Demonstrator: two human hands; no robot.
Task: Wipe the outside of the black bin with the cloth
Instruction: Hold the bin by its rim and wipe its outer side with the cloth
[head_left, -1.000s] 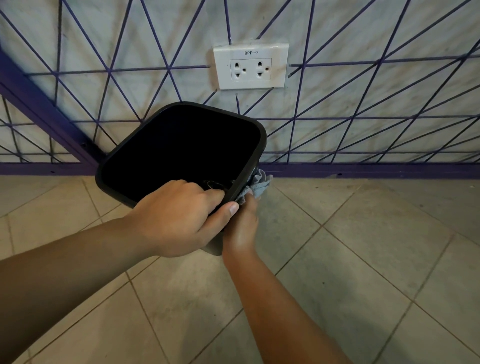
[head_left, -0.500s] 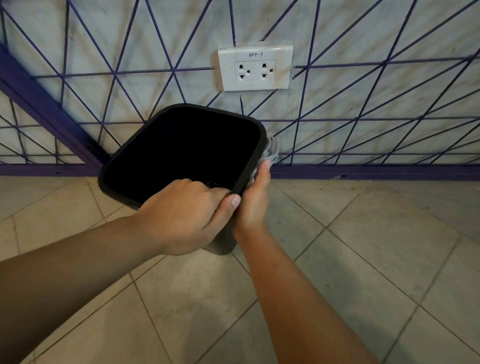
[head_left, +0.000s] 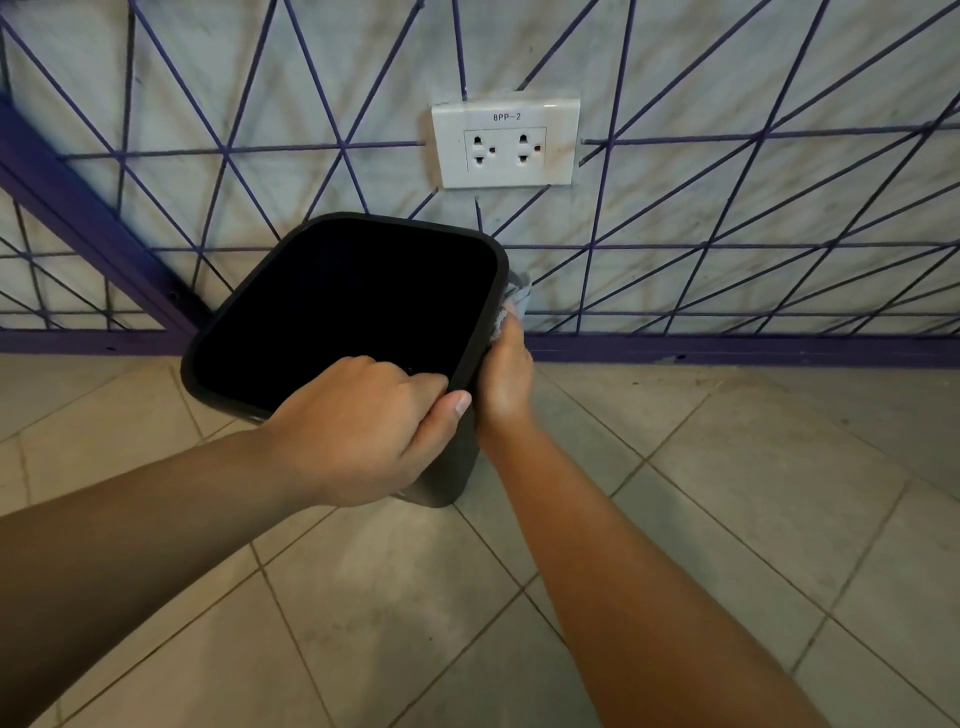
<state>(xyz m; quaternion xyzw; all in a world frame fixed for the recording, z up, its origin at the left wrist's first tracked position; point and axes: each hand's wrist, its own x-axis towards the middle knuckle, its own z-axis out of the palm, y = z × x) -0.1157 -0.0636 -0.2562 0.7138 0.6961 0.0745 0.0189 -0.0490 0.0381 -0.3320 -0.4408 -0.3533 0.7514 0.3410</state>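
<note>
The black bin (head_left: 291, 270) stands on the floor tiles, tilted towards me, its dark inside facing the camera. My left hand (head_left: 358, 426) grips the near rim, fingers curled inside and thumb on the outer edge. My right hand (head_left: 506, 379) presses a grey cloth (head_left: 514, 296) against the bin's right outer side, just under the rim. Only a small bunched part of the cloth shows above my fingers; the remainder is hidden behind my hand and the bin.
A wall with purple crossing lines and a purple skirting (head_left: 727, 351) rises just behind the bin. A white double socket (head_left: 506, 143) sits on the wall above it. Beige floor tiles (head_left: 727, 493) spread to the right and towards me.
My right hand has slid the cloth up and away from me along the bin's right side, towards the far corner. My left hand keeps its grip on the rim.
</note>
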